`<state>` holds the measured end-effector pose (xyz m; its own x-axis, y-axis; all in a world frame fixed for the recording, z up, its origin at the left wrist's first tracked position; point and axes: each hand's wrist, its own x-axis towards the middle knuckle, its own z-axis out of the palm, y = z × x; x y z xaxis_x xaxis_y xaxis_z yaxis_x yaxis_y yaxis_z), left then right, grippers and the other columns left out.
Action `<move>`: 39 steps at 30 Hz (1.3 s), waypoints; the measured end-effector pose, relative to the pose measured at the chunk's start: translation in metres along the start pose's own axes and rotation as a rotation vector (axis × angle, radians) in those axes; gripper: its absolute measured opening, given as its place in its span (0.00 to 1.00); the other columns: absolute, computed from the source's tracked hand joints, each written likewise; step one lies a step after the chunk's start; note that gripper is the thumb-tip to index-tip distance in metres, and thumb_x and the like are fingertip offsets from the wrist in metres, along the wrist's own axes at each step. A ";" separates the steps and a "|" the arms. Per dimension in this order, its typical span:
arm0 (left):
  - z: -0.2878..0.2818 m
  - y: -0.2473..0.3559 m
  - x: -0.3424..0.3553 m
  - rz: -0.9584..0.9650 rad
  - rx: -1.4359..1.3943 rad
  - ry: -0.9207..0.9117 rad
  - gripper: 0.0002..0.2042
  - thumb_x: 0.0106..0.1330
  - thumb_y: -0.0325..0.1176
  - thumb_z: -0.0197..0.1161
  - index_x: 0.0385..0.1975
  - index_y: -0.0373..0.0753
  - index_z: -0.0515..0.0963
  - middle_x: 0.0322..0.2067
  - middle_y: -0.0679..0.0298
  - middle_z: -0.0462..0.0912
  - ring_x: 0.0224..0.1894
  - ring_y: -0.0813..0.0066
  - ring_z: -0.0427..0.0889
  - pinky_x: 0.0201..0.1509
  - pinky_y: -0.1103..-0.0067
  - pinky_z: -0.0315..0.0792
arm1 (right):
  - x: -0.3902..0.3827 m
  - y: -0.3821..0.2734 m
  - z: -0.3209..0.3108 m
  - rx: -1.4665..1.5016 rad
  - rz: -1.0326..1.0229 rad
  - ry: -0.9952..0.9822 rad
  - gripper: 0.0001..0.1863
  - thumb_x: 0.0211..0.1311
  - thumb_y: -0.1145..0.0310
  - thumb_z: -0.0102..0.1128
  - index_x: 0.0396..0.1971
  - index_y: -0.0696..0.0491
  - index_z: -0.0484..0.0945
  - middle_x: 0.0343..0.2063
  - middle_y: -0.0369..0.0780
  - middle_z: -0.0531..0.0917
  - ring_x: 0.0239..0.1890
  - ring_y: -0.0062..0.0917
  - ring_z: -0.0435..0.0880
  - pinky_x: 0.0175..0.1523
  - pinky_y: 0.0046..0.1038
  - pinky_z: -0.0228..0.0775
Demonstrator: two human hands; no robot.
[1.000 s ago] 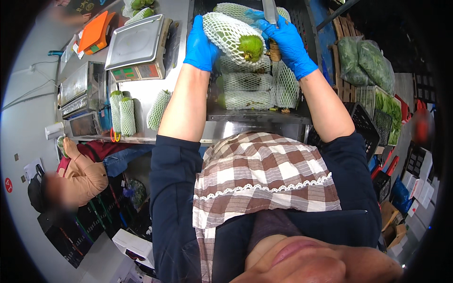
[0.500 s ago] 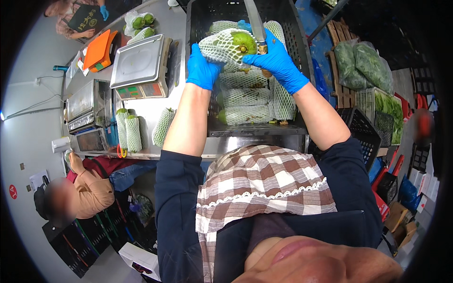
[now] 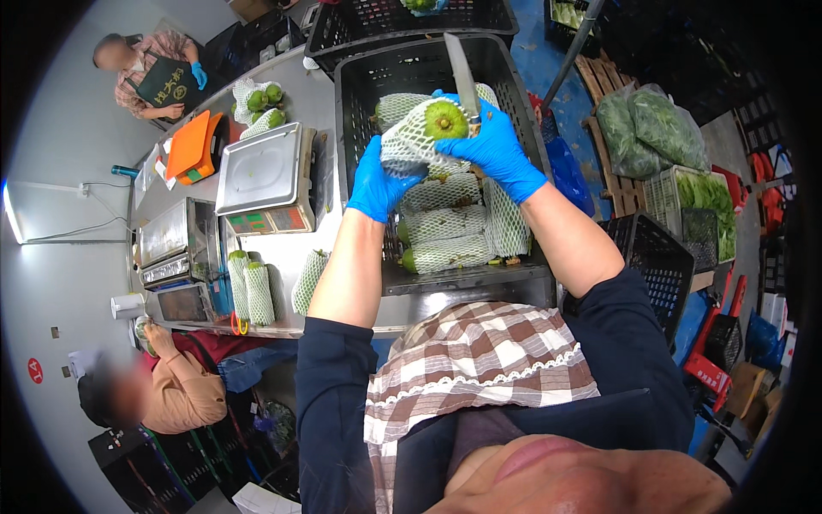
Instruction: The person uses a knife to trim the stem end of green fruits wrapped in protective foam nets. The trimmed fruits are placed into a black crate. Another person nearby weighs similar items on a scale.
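Both my hands wear blue gloves and are raised over a black plastic crate [image 3: 354, 107]. Between them is a green gourd [image 3: 447, 120], partly sleeved in white foam netting [image 3: 407, 137], its round stem end bare and turned up. My left hand [image 3: 379, 184] is closed around the netted lower end. My right hand [image 3: 498, 154] grips a knife [image 3: 461, 73], blade pointing away from me, while its thumb presses against the gourd beside the bare end. Several other netted gourds [image 3: 445, 224] lie in the crate below, partly hidden by my hands.
Left of the crate, a metal table holds a scale [image 3: 261, 180], an orange tray [image 3: 193, 146] and netted gourds [image 3: 257, 291]. Another crate [image 3: 488, 26] stands beyond mine. Two people work at left [image 3: 175, 368] and far left [image 3: 158, 77]. Bagged greens [image 3: 664, 128] lie at right.
The view has tilted, so the crate and table sit lower in the picture and more shows beyond them. The gourd's bare end faces up more squarely. Both hands keep their hold.
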<state>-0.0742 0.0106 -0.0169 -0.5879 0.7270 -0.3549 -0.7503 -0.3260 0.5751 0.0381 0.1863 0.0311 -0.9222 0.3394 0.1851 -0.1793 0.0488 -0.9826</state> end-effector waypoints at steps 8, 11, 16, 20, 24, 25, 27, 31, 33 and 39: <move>-0.007 -0.004 -0.002 0.508 0.883 0.230 0.34 0.70 0.52 0.59 0.67 0.36 0.61 0.64 0.52 0.68 0.66 0.62 0.67 0.66 0.67 0.66 | 0.004 -0.020 -0.018 -0.223 0.110 0.102 0.30 0.45 0.66 0.80 0.50 0.58 0.79 0.41 0.41 0.86 0.40 0.22 0.86 0.47 0.26 0.80; 0.010 0.000 -0.014 0.453 0.783 -0.128 0.38 0.60 0.41 0.71 0.67 0.35 0.61 0.64 0.54 0.68 0.66 0.64 0.67 0.69 0.70 0.63 | 0.001 -0.018 -0.024 -0.081 0.144 -0.047 0.29 0.46 0.66 0.79 0.50 0.57 0.79 0.41 0.40 0.86 0.41 0.22 0.86 0.47 0.25 0.79; 0.018 -0.007 -0.029 0.034 0.613 -0.451 0.44 0.44 0.31 0.79 0.65 0.32 0.65 0.56 0.61 0.77 0.56 0.72 0.77 0.63 0.73 0.70 | -0.005 -0.011 -0.032 0.106 0.046 -0.271 0.30 0.46 0.66 0.77 0.52 0.57 0.79 0.43 0.42 0.85 0.46 0.23 0.84 0.54 0.29 0.77; 0.034 -0.025 -0.037 0.197 0.685 -0.311 0.36 0.46 0.31 0.79 0.58 0.34 0.72 0.50 0.63 0.82 0.52 0.74 0.79 0.59 0.74 0.73 | -0.002 -0.007 -0.029 0.114 0.044 -0.232 0.31 0.46 0.64 0.77 0.53 0.56 0.79 0.46 0.42 0.84 0.49 0.25 0.83 0.57 0.30 0.75; 0.030 -0.015 -0.021 0.437 0.897 -0.116 0.36 0.46 0.33 0.80 0.56 0.33 0.71 0.50 0.58 0.81 0.50 0.71 0.81 0.54 0.74 0.77 | 0.006 0.001 -0.026 0.078 -0.108 0.076 0.19 0.60 0.63 0.69 0.51 0.51 0.81 0.47 0.39 0.85 0.39 0.17 0.83 0.40 0.20 0.76; 0.027 -0.014 -0.019 0.478 0.928 -0.071 0.35 0.46 0.34 0.80 0.55 0.33 0.71 0.49 0.58 0.81 0.50 0.70 0.81 0.54 0.74 0.77 | 0.006 0.001 -0.024 0.075 -0.100 0.087 0.19 0.60 0.62 0.69 0.50 0.50 0.82 0.46 0.38 0.86 0.37 0.15 0.82 0.38 0.20 0.74; 0.023 -0.015 -0.016 0.561 0.995 0.010 0.35 0.45 0.35 0.81 0.53 0.33 0.71 0.48 0.57 0.81 0.49 0.69 0.82 0.54 0.74 0.77 | 0.004 -0.005 -0.016 0.065 -0.081 0.096 0.17 0.60 0.61 0.69 0.48 0.49 0.83 0.44 0.36 0.86 0.33 0.13 0.79 0.34 0.18 0.70; 0.017 -0.021 -0.023 0.693 1.234 0.169 0.33 0.42 0.36 0.80 0.50 0.33 0.72 0.46 0.52 0.81 0.46 0.61 0.82 0.53 0.70 0.77 | -0.002 -0.009 0.007 -0.022 0.123 0.089 0.18 0.64 0.62 0.66 0.50 0.53 0.81 0.48 0.38 0.85 0.45 0.19 0.82 0.47 0.22 0.74; 0.029 -0.020 -0.031 0.729 1.368 0.242 0.32 0.41 0.38 0.79 0.48 0.36 0.74 0.45 0.52 0.81 0.46 0.56 0.82 0.52 0.67 0.77 | 0.004 0.008 0.000 -0.076 0.083 0.098 0.20 0.62 0.62 0.67 0.51 0.55 0.81 0.44 0.38 0.85 0.46 0.22 0.82 0.54 0.26 0.74; 0.035 -0.014 -0.035 0.634 1.484 0.268 0.33 0.39 0.43 0.78 0.49 0.39 0.76 0.45 0.49 0.81 0.47 0.50 0.81 0.52 0.64 0.76 | 0.005 0.017 -0.011 0.077 0.261 0.165 0.20 0.62 0.69 0.66 0.54 0.56 0.78 0.46 0.40 0.84 0.42 0.22 0.83 0.47 0.23 0.75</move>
<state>-0.0327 0.0107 0.0130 -0.8220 0.5398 0.1814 0.4563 0.4338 0.7769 0.0344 0.1986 0.0152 -0.8738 0.4789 -0.0847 0.0252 -0.1294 -0.9913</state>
